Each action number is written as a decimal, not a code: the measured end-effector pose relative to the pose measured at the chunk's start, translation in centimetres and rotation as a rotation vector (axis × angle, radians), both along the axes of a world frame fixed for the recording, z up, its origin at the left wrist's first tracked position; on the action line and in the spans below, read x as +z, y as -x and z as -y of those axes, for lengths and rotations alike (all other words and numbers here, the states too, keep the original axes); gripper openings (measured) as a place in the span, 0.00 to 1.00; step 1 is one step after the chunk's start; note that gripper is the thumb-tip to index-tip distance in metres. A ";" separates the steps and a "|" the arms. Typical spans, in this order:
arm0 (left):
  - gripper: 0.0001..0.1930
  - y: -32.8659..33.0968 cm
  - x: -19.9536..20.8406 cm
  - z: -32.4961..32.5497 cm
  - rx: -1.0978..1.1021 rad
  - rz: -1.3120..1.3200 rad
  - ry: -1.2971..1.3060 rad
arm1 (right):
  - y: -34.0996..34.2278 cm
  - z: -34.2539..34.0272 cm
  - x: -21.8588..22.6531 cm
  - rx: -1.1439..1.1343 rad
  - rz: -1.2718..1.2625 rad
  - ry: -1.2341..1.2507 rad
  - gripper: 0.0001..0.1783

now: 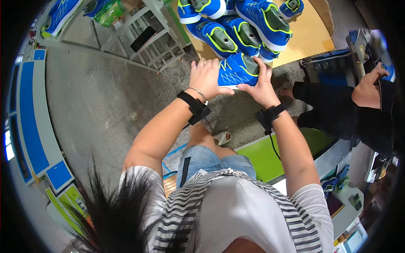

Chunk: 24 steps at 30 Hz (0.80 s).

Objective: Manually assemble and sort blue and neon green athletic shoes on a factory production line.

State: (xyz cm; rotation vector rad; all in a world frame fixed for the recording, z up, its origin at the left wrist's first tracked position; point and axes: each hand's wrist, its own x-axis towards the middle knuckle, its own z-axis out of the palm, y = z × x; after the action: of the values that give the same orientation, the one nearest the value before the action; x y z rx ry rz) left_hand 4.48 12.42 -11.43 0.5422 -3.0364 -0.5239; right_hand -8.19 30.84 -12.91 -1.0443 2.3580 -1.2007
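Observation:
Between my two hands I hold a blue sneaker with yellow-green collar trim, pale crossed lines on its side and a white sole. My left hand grips its toe end, the thumb along the sole. At the heel end, my right hand is closed round it, thumb below and fingers by the collar. Grey stuffing or a form shows in its opening. Just beyond lie several matching sneakers, heaped on a light wooden tabletop. Black bands sit on both my wrists.
A white slatted rack holding a dark flat object stands left of the table. Further left, a shelf edge carries more blue sneakers. Another person in dark clothes is close on my right, beside a machine. A green panel lies near my knees.

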 end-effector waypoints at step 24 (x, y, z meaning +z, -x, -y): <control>0.44 -1.9 -3.0 0.1 -0.084 -0.631 0.032 | -3.6 -3.1 -1.5 -0.067 1.491 0.814 0.27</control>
State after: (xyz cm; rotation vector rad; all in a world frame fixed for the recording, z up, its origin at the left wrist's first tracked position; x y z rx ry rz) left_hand 6.43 12.32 -14.41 0.1923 -2.4632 -0.5243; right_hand -4.61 33.96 -14.38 0.0158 0.7370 -1.9725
